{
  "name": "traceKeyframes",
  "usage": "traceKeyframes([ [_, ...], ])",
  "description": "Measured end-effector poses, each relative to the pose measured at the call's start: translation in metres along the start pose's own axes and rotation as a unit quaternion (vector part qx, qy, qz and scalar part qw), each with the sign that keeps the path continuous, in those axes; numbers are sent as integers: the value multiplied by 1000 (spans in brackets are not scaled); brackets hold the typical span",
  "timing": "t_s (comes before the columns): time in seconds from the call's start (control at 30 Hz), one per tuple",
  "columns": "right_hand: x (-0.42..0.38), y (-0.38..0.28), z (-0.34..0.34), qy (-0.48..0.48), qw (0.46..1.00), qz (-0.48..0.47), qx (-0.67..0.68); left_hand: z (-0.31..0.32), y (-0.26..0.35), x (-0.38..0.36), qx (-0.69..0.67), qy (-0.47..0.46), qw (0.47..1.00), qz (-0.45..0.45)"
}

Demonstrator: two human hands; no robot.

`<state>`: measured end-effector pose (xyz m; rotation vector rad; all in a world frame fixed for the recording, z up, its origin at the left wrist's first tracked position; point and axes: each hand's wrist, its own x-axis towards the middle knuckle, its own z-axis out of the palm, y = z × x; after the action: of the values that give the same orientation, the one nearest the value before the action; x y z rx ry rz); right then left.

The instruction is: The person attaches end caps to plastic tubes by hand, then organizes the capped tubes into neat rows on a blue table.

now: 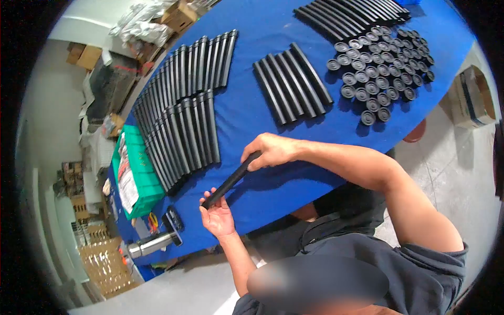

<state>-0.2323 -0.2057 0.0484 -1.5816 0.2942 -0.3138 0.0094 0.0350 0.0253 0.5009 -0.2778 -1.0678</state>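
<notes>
Our right hand [270,151] grips the far end of a black tube [231,181], fingers curled over it; our left hand [217,216] cradles the near end in an open palm, thumb on top. We hold the tube above the blue table [252,121], near its edge. Rows of tubes [184,110] lie to the left, a smaller row [292,84] farther off, and round caps [379,68] to the right.

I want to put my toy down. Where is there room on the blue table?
Bare blue cloth lies between the long row of tubes and the small tube group, and just above the held tube. The caps are crowded.
</notes>
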Motion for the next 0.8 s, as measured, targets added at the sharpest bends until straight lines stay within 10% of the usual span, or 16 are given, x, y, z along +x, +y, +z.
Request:
traceKeyframes([
  [0.13,1,-1,-5,-22,999,-15,-33,18,48,-12,392,131,903,119],
  [0.3,0,-1,-4,-60,996,-25,-65,111,5,-5,866,-146,455,147],
  [0.57,3,-1,-1,80,993,-15,86,109,-18,25,836,-115,525,112],
  [0.8,7,8,-2,67,995,-24,-65,125,-10,135,924,-36,327,192],
])
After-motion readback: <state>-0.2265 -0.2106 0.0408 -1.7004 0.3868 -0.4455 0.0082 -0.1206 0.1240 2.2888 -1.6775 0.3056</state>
